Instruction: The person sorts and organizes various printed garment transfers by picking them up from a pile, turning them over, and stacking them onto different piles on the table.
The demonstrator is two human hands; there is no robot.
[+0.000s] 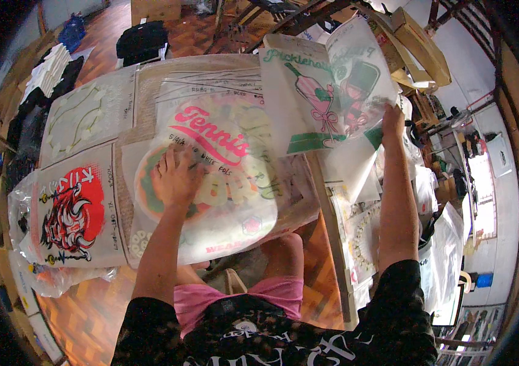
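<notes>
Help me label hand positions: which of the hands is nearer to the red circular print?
Left. The left hand lies on a pink-lettered sheet, to the right of the red circular print; the right hand is much farther right, at the edge of a green-printed sheet.

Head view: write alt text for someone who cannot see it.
A person's left hand rests spread on a translucent sheet with pink lettering, while the right hand holds the edge of a green-and-pink printed sheet. A red-and-black printed sheet lies at left.
</notes>
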